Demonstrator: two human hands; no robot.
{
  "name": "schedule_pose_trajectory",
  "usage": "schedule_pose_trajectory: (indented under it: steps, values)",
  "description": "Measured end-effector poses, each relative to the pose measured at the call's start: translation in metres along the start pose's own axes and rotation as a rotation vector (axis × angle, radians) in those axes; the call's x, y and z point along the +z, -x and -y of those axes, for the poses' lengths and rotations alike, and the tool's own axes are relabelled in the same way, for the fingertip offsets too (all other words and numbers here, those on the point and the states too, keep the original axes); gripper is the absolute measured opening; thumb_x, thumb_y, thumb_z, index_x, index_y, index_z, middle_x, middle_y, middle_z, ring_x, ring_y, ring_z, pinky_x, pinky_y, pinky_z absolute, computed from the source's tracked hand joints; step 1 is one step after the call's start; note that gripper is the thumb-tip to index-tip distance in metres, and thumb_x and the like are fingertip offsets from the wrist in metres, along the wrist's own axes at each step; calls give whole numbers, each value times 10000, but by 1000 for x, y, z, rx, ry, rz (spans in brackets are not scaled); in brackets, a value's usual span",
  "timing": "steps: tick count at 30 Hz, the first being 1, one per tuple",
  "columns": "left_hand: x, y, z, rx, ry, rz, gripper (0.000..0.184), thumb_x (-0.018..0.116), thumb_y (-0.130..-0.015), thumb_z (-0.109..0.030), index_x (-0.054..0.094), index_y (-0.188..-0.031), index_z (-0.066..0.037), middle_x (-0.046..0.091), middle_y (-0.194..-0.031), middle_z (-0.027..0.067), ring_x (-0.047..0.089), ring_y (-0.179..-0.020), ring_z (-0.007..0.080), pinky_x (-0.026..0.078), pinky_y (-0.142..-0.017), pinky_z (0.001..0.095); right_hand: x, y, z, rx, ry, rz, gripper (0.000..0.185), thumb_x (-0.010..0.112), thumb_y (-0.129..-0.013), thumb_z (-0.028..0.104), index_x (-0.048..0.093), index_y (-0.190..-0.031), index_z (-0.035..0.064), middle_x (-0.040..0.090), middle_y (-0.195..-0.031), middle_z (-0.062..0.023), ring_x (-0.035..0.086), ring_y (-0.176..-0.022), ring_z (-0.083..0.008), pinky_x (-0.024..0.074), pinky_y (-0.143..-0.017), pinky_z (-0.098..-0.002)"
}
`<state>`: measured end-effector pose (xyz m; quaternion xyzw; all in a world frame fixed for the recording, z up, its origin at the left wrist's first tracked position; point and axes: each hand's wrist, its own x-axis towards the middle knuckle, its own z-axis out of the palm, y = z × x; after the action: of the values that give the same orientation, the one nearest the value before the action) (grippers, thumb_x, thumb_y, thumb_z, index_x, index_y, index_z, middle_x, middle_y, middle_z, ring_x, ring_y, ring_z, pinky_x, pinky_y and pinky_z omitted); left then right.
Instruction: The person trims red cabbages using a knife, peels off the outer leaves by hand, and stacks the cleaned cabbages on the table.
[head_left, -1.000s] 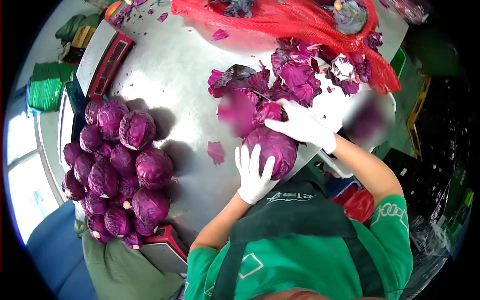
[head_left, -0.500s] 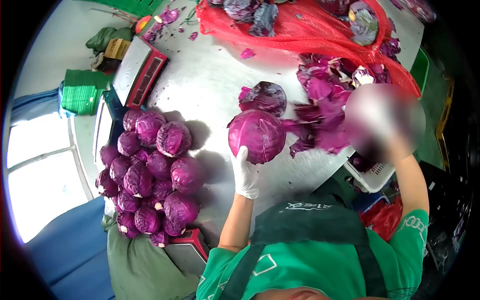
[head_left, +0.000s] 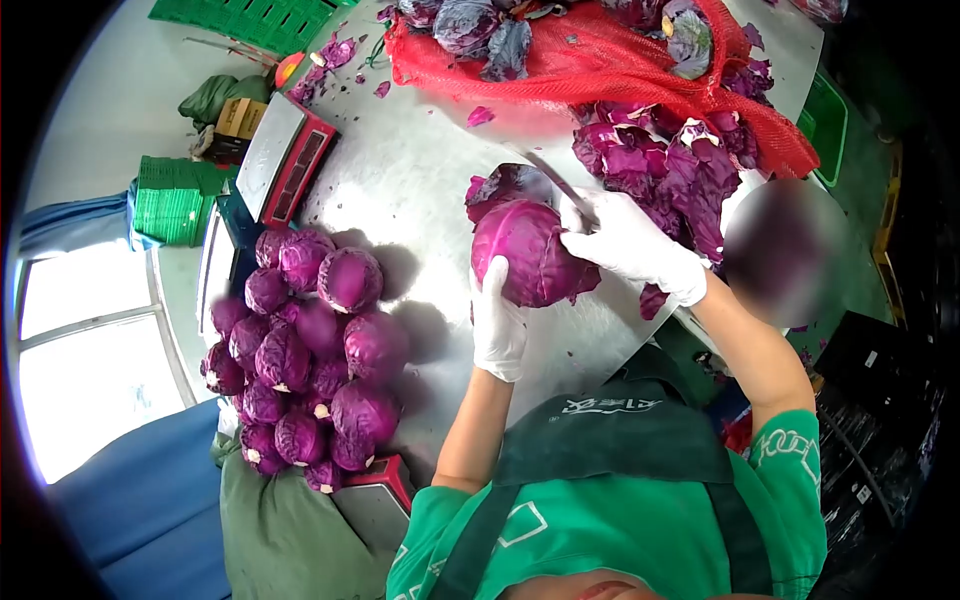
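Note:
My left hand [head_left: 498, 325], in a white glove, grips a purple cabbage [head_left: 525, 245] from its near left side. On the cabbage's right side is my right hand [head_left: 640, 245], also gloved, its fingers closed round a knife [head_left: 555, 182]. The knife's narrow blade points up and to the left, above the cabbage; its handle is mostly hidden in the hand. Behind the cabbage lies a dark outer leaf [head_left: 512, 187]. Loose purple leaves [head_left: 690, 185] are heaped just beyond my right hand.
Whole purple cabbages [head_left: 300, 350] are piled on the left of the metal table [head_left: 420, 180]. A red mesh sack [head_left: 570, 85] with cabbages lies at the far side. A red-edged scale [head_left: 290, 165] stands back left. A green crate [head_left: 825, 130] is at the right.
My right hand has come left from the leaf heap to the cabbage, and the knife now shows in it. The held cabbage has turned and shifted slightly right.

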<state>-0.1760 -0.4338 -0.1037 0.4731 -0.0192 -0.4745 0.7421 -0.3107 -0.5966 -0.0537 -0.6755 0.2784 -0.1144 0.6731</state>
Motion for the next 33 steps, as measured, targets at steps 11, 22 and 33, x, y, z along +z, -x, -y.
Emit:
schedule_pose_trajectory:
  steps: [11, 22, 33]
  values:
    - [-18, -2, -26, -318, 495, 187, 702, 582, -938, -491, 347, -1506, -152, 374, -1533, 154, 393, -1401, 383, 442, -1058, 621, -35, 27, -26, -75, 256, -373, 253, 720, -867, 163, 697, -1091, 50, 598, -917, -15, 520, -726, -89, 460, -686, -251]
    - [-88, 18, -3, -391, 694, 421, 962, 680, -799, -650, 295, -1538, -169, 352, -1552, 163, 340, -1438, 370, 283, -1177, 605, 59, 16, -1, -29, -168, -82, 245, 662, -930, 112, 706, -1159, 34, 564, -794, 48, 487, -682, -35, 403, -607, -221]
    - [-151, 84, -165, 431, 180, -293, 675, 651, -888, -473, 473, -1433, -117, 539, -1412, 96, 549, -1272, 289, 464, -1065, 485, 50, -11, -71, -59, 1049, -267, 593, 748, -814, 343, 580, -1364, 203, 378, -1509, -196, 469, -1325, -363, 490, -983, -464]
